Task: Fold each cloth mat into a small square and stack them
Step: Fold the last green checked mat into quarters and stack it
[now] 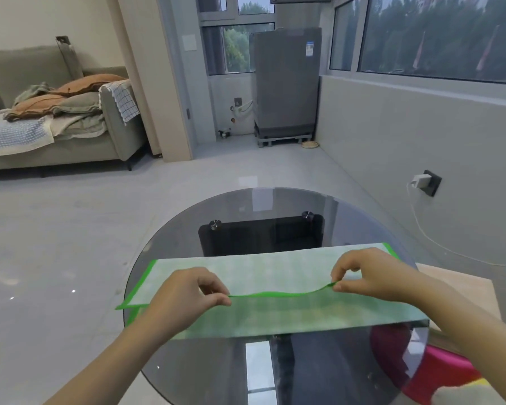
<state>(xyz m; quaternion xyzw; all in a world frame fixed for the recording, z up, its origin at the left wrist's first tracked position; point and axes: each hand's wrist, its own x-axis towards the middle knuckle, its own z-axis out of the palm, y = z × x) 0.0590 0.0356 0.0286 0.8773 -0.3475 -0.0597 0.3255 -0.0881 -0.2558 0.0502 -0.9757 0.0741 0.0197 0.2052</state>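
While I hold the green-bordered cloth mat (pixel 275 276) on the round glass table (pixel 275 206), my left hand (pixel 187 290) and right hand (pixel 365 276) each pinch its raised green edge, fingers clamped on fabric. I judge the fold goes well if both pinches travel level, edges matched before pressing. Count: one mat visible, two hands, no stack in view.

a home living room: a sofa (pixel 56 112) piled with blankets (pixel 41 112), and a round glass table (pixel 275 206).
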